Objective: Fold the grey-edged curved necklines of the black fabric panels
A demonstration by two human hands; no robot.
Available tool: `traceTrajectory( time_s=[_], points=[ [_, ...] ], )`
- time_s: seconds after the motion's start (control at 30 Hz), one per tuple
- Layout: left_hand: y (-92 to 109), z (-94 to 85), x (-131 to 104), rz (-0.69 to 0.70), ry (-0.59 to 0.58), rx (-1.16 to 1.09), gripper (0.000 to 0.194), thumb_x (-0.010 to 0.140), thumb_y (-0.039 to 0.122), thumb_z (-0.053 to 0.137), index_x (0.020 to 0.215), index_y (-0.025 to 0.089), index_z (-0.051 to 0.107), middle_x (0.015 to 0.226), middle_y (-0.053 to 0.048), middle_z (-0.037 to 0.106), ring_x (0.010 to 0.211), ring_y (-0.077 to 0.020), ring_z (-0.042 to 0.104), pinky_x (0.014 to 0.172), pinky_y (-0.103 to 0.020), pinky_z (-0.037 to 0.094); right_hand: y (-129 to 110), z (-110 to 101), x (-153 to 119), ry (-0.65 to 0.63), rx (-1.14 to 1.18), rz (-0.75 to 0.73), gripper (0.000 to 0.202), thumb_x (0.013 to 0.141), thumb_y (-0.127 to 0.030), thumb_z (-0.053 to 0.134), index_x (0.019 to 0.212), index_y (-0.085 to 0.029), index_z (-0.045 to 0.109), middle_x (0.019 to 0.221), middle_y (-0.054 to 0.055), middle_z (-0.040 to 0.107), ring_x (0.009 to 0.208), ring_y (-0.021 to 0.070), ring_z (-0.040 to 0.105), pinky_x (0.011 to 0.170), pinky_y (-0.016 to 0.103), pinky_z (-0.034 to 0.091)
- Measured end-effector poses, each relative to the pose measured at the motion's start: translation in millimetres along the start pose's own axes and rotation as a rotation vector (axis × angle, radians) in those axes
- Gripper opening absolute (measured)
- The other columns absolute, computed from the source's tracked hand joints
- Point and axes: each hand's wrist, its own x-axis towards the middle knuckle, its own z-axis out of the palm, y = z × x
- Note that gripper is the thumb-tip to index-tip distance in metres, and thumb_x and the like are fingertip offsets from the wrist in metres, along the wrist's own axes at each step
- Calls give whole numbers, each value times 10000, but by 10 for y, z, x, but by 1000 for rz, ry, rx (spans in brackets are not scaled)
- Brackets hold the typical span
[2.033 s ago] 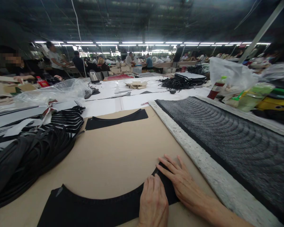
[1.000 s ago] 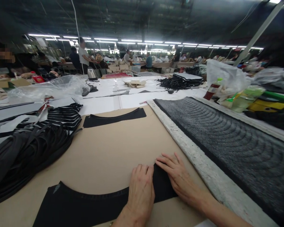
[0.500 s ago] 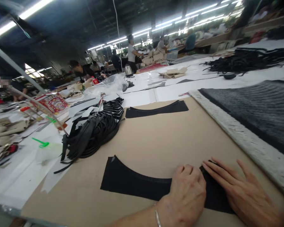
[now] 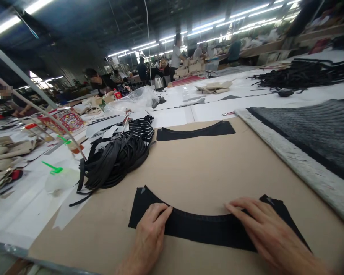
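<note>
A black curved fabric piece (image 4: 200,231) lies flat on the tan board in front of me, its concave edge facing away. My left hand (image 4: 150,227) grips that edge left of the middle, thumb and fingers pressed together. On the right side, my right hand (image 4: 262,225) has its fingertips closed together at the same edge and covers part of the cloth. Small greyish marks show at both upper corners. Farther back on the board rests a second black curved piece (image 4: 196,131), which neither hand touches.
A bundle of black strips (image 4: 117,160) lies on the tan board (image 4: 195,168) at left. A clear bottle with a green spout (image 4: 60,181) stands beyond it. Along the right runs a pale-edged slab (image 4: 289,168) with grey ribbed material (image 4: 309,126). People work in the background.
My left hand has moved left along the curved edge, away from the right hand. My right hand has shifted left from the right end, its spread fingers now drawn together at the edge.
</note>
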Motion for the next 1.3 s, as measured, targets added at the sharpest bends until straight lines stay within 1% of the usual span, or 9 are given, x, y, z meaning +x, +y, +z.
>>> traceTrajectory(
  time_s=[0.13,0.23,0.4,0.57,0.7,0.8,0.97,1.13,1.3],
  points=[
    [94,128,52,0,-70,21,403,914,24,314,1240,172,499,1146,-97,499,1037,-219,479,901,-374,476,-543,126,428,-181,293,12,516,846,8,368,1303,-198,492,1072,67,570,945,176,515,871,339,443],
    [99,174,97,21,-128,69,405,915,42,309,1254,165,494,1140,-100,511,1026,-237,482,893,-399,486,-677,245,523,-238,388,68,511,843,24,361,1292,-176,503,1072,78,557,954,179,501,888,342,439],
    [87,208,90,180,-123,259,417,930,79,267,1295,93,469,1157,-114,533,1067,-255,482,918,-375,479,-707,461,403,-144,235,10,570,743,33,425,1261,-177,539,1047,60,585,902,203,494,850,365,437],
    [140,216,41,302,-112,514,452,935,98,196,1282,39,480,1205,-136,525,1126,-268,477,966,-367,437,-756,519,330,-78,79,-67,566,769,-10,429,1320,-122,487,1143,84,589,996,238,493,933,428,388],
    [177,208,34,264,-51,495,500,867,32,231,1311,61,460,1224,-121,524,1126,-251,481,937,-341,440,-623,308,388,-205,346,135,546,855,9,356,1344,-210,462,1136,53,559,1011,169,498,911,329,421],
    [200,220,38,220,-59,454,558,831,7,239,1357,76,413,1208,-122,529,1097,-251,490,935,-367,444,-511,164,400,-162,405,222,510,903,-1,294,1335,-209,468,1153,69,532,1063,159,471,943,326,399],
    [225,261,23,219,-27,486,512,867,52,257,1317,143,484,1191,-118,530,1101,-263,488,931,-380,452,-550,199,317,-183,365,141,528,813,34,353,1224,-213,575,1066,58,577,947,183,493,872,342,392],
    [218,273,-4,231,-10,525,517,856,61,275,1322,143,482,1211,-126,515,1113,-269,477,944,-380,447,-602,287,239,-100,251,56,543,804,16,390,1271,-204,557,1090,55,605,984,201,500,953,391,322],
    [212,273,-14,235,-19,524,550,829,39,279,1335,138,469,1211,-149,500,1102,-283,477,913,-402,471,-537,166,275,-220,281,116,621,811,50,343,1362,-208,469,1116,63,586,1007,160,504,907,332,361]
  ],
)
